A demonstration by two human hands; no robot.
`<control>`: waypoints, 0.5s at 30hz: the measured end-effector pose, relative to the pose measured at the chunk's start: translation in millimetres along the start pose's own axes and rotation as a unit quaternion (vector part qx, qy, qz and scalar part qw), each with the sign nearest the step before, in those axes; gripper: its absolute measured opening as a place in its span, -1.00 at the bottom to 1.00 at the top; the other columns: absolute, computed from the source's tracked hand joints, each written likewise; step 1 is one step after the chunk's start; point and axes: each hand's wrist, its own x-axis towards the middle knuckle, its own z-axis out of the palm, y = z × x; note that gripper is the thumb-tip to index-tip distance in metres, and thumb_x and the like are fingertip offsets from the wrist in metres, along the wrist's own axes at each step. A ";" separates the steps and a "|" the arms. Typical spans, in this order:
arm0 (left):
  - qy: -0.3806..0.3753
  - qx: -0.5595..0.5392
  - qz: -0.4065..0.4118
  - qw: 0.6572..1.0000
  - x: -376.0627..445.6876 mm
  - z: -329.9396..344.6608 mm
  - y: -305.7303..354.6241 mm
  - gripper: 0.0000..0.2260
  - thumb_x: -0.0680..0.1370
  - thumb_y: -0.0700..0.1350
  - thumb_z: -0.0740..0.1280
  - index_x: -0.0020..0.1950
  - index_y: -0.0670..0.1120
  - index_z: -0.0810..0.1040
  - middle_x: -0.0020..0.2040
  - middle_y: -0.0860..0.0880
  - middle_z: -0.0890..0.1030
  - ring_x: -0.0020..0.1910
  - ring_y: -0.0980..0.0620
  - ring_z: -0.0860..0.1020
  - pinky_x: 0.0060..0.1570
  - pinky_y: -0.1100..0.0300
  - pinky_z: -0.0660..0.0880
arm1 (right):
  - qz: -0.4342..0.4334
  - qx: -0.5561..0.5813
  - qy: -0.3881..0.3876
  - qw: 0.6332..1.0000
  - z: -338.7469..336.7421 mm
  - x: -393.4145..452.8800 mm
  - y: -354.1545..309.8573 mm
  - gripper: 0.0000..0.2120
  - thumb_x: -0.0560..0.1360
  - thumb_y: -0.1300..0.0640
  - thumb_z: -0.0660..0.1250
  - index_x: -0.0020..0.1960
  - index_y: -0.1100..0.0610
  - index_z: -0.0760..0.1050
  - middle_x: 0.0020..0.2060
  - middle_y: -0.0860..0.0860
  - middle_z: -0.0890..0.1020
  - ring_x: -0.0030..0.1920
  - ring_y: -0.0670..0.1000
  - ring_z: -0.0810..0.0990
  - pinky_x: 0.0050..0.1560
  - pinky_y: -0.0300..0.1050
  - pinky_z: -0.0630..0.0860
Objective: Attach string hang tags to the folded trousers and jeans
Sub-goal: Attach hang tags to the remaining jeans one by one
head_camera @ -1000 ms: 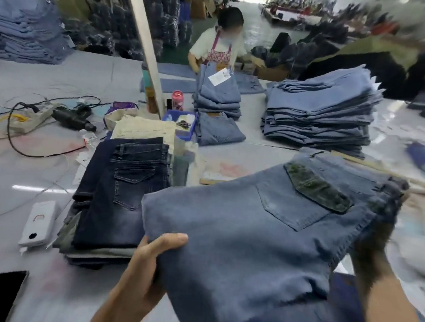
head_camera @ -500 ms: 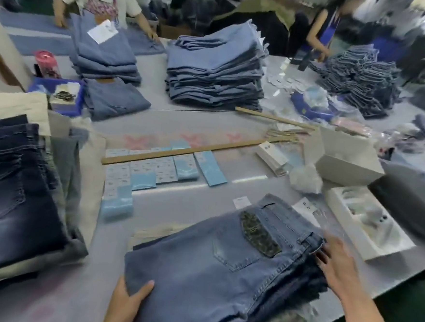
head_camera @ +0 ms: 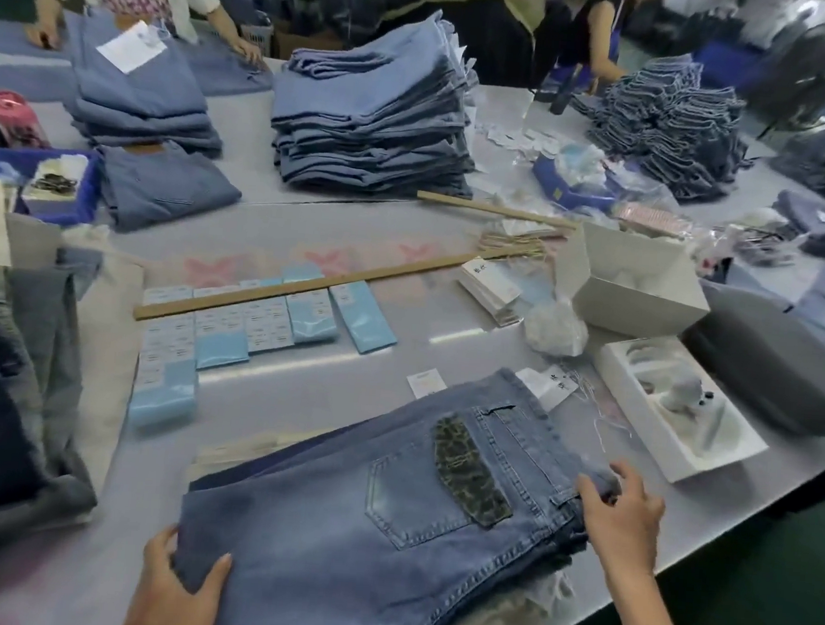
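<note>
While both hands settle a folded pair of blue jeans [head_camera: 386,520] on a short pile at the near edge of the grey bench [head_camera: 407,224], no hang tag is fastened to them yet. The left hand [head_camera: 176,584] grips the near left corner of the jeans, thumb on top and fingers tucked under. The right hand [head_camera: 623,515] pinches the waistband at the right edge, fingers curled on the denim. A dark patterned patch [head_camera: 470,467] sits above the back pocket.

Loose white string tags [head_camera: 549,385] lie just beyond the waistband, and a further bundle of tags [head_camera: 490,288] rests farther off to the right, near an open white box [head_camera: 639,284]. Judging from this, the tagging of this pair is only about to begin. Large stacks of folded jeans [head_camera: 373,114] wait on the far side, and a darker pile [head_camera: 0,381] sits at the left; I cannot tell whether those carry tags.

Pale blue packets [head_camera: 233,334] lie in rows by a wooden stick [head_camera: 329,282]. Dark characters are printed on the white tags, too blurred to read. No brand name is legible.
</note>
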 end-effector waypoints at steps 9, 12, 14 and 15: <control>-0.020 0.062 0.339 0.939 -38.7 119.8 209.5 -0.47 0.63 0.13 0.31 0.55 -0.01 0.33 0.53 -0.02 0.36 0.52 -0.07 0.30 0.51 -0.03 0.26 | -0.254 -0.122 -0.142 0.949 21.3 34.6 -60.5 -0.48 0.65 -0.12 0.18 0.53 0.09 0.29 0.36 0.10 0.46 0.37 0.13 0.41 0.32 0.02 0.41; -0.070 0.122 0.313 0.939 -43.6 186.4 246.5 -0.40 0.62 0.35 0.12 0.59 0.08 0.25 0.57 0.03 0.29 0.56 -0.01 0.22 0.53 0.00 0.14 | -0.239 -0.217 -0.213 0.922 40.9 35.3 -39.2 -0.35 0.63 -0.25 0.09 0.59 0.07 0.14 0.46 0.19 0.32 0.46 0.18 0.29 0.45 0.06 0.29; -0.015 0.161 0.302 0.939 -46.1 207.0 247.7 -0.40 0.58 0.41 0.08 0.53 0.14 0.33 0.48 0.03 0.37 0.49 -0.02 0.28 0.47 -0.02 0.19 | -0.202 -0.171 -0.239 0.934 42.7 44.5 -30.7 -0.30 0.61 -0.30 0.12 0.60 0.06 0.11 0.49 0.20 0.27 0.48 0.18 0.27 0.47 0.06 0.28; 0.012 0.152 0.301 0.941 -47.8 209.4 244.8 -0.40 0.55 0.43 0.09 0.48 0.13 0.40 0.38 0.03 0.43 0.42 -0.02 0.35 0.40 -0.02 0.26 | -0.201 -0.154 -0.250 0.935 41.6 48.6 -28.6 -0.28 0.60 -0.32 0.13 0.61 0.05 0.10 0.50 0.19 0.26 0.49 0.18 0.28 0.47 0.07 0.29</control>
